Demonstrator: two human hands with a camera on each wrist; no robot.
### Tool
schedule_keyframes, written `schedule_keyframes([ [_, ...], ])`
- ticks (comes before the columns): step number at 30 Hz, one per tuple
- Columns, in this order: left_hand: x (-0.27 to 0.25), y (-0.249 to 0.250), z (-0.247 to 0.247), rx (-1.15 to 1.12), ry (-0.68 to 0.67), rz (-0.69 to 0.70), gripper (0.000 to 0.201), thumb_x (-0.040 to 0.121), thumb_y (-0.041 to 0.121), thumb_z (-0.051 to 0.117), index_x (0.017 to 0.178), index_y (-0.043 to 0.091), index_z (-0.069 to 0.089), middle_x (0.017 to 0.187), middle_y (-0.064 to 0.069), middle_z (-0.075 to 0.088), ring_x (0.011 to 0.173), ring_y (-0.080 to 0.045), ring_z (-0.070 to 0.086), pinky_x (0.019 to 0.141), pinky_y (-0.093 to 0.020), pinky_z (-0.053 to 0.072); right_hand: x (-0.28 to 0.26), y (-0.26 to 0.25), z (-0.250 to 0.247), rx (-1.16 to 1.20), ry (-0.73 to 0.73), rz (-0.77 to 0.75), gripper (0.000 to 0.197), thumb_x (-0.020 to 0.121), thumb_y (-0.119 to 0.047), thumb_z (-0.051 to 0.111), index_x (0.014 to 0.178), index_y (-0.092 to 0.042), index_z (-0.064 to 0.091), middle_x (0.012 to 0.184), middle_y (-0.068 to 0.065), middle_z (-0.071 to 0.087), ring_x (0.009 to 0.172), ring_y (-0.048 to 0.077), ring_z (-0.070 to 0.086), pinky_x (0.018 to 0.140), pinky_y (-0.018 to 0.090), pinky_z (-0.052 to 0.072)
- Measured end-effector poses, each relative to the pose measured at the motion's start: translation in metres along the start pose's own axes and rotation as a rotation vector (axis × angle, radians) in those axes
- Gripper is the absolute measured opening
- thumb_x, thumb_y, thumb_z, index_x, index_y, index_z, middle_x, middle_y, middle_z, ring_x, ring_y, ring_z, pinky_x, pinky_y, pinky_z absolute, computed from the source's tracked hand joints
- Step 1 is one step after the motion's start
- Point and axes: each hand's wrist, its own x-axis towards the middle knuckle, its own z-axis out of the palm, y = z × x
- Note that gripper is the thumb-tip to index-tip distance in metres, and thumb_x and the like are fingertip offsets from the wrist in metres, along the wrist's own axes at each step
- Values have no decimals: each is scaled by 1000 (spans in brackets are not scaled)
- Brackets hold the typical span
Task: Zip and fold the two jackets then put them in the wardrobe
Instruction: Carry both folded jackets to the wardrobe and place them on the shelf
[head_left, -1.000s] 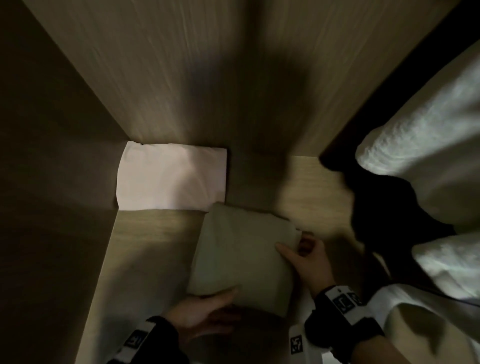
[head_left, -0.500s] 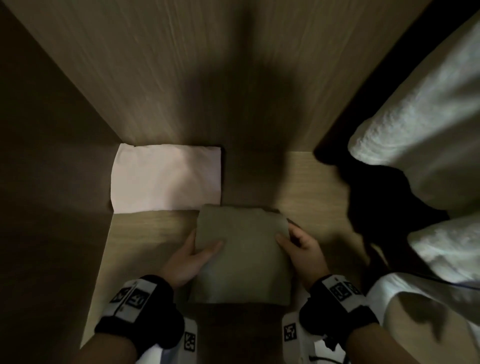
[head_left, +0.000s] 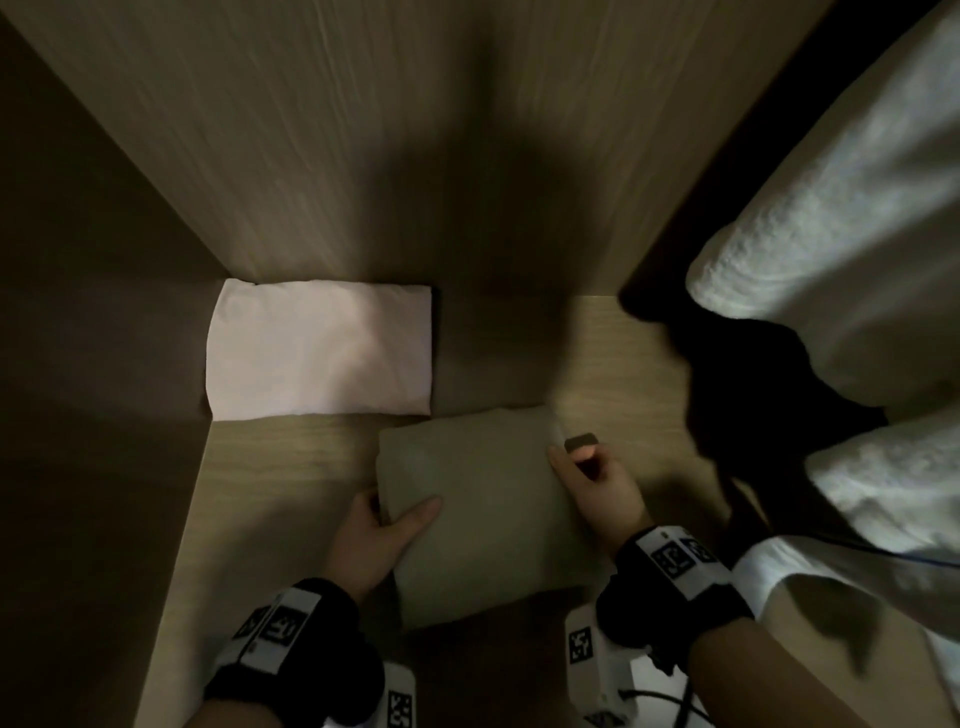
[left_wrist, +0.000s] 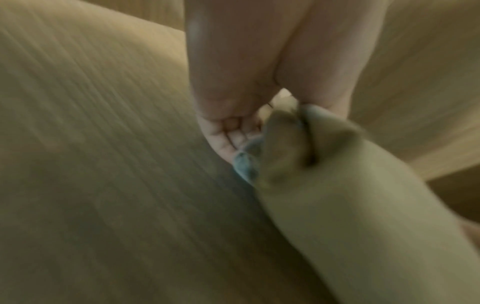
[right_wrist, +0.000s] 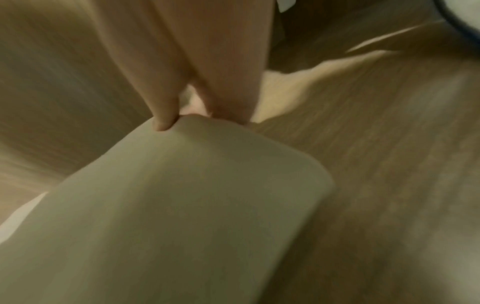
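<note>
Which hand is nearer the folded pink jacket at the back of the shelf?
Left. The left hand grips the olive jacket just below the pink jacket; the right hand is farther right.

Two folded jackets, one olive (head_left: 478, 509), one pink (head_left: 319, 353); two hands (head_left: 371, 540) (head_left: 597, 483)

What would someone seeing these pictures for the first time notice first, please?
Probably the pale pink folded jacket, brightest thing there, lying in the back left corner of the wardrobe shelf. Next, the olive folded jacket in front of it, gripped at its edges by the left hand and right hand. White hanging clothes crowd the right side.
</note>
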Motion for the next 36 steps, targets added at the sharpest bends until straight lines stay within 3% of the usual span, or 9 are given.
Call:
schedule_keyframes([
  [3,-2,2,2,-85,-80,-25,48,74,29,76,116,9,62,105,-5,71,91,-16,67,78,-28,53,-8,4,-4,16,-83,66,36,74,-58,66,82,-24,61,87,-7,65,83,11,59,68,25,39],
  [7,-8,6,3,-192,-117,-10,46,72,24,73,115,15,60,107,-5,71,98,-21,67,77,-31,52,-17,8,-9,187,-355,51,58,52,-56,79,103,-38,59,106,-11,67,97,10,64,80,29,51],
  [9,-10,7,3,-192,-135,-9,43,71,24,72,113,15,62,103,-4,72,95,-20,68,74,-29,52,-17,9,-11,217,-445,30,68,57,-45,79,120,-40,52,114,-9,65,104,12,63,89,33,50],
  [14,-8,2,1,-230,-106,-64,44,77,14,70,119,9,58,109,-11,69,98,-27,66,77,-33,52,-13,0,-18,134,-596,63,54,81,-21,68,119,-49,42,108,-18,62,93,1,61,66,16,50],
  [20,-5,1,2,-262,-94,-75,56,74,13,72,126,10,53,115,-12,66,103,-29,63,85,-39,51,-4,-13,-27,119,-510,218,37,94,-18,37,127,-26,50,102,6,62,94,27,58,81,38,47],
  [24,-2,-1,2,-274,-91,-73,60,70,14,74,126,10,53,114,-13,66,102,-29,63,81,-37,52,-2,-21,-25,37,-615,101,37,99,-12,33,127,-36,37,103,-4,59,89,14,60,63,21,52],
  [27,-2,-3,1,-261,-97,-79,64,68,16,75,127,9,51,116,-13,65,105,-31,62,92,-44,50,1,-23,-25,58,-643,40,29,99,-9,34,119,-29,40,106,-6,57,84,5,57,57,11,51],
  [34,-2,-4,1,-267,-92,-70,60,72,12,74,128,9,50,116,-13,65,103,-29,63,79,-35,52,5,-10,-27,34,-512,-97,11,97,-12,45,106,-5,46,92,13,55,85,23,53,75,34,43],
  [36,-2,-4,1,-266,-92,-63,59,73,11,73,128,9,51,116,-13,65,104,-29,62,79,-35,51,6,-7,-24,34,-470,-188,13,95,-4,45,105,5,46,91,16,54,82,23,50,74,31,43],
])
